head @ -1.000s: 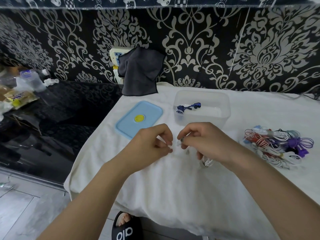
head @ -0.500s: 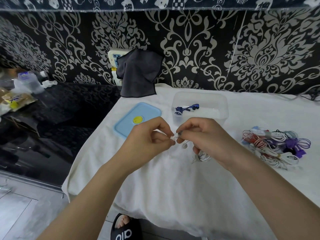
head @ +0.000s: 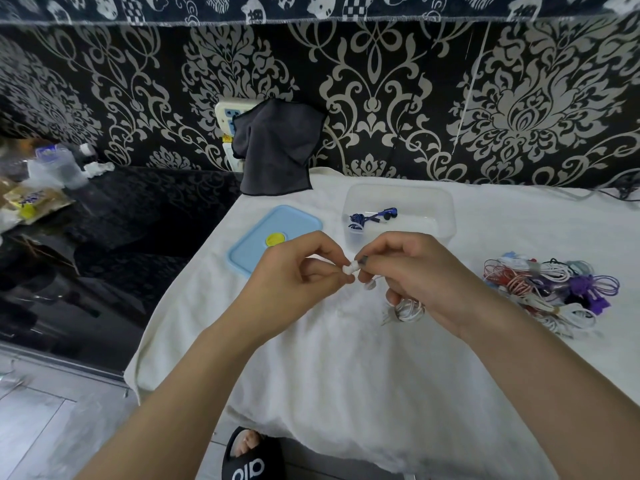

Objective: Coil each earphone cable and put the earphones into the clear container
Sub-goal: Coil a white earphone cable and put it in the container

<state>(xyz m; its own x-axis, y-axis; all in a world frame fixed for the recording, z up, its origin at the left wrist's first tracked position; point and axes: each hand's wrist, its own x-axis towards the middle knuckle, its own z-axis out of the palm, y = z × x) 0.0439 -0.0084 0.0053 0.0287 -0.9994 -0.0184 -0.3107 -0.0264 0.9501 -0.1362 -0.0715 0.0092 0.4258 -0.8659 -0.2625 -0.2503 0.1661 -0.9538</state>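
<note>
My left hand point(head: 298, 277) and my right hand point(head: 419, 275) meet over the white cloth, both pinching a white earphone point(head: 350, 268) between their fingertips. A second earbud hangs just below. The coiled part of its white cable point(head: 408, 311) sits under my right hand's lower fingers. Behind my hands stands the clear container point(head: 440, 206), with a coiled blue earphone point(head: 372, 217) inside. A tangled pile of earphones point(head: 550, 289) in white, red and purple lies to the right.
A light blue lid point(head: 273, 237) with a yellow centre lies left of the container. A dark cloth point(head: 277, 150) hangs at the wall behind. The table edge drops off at the left to a black counter point(head: 104, 220). A black slipper point(head: 252, 459) shows below.
Both hands have risen slightly and drawn together. The earbud now shows between the fingertips. The coil under my right hand is more exposed.
</note>
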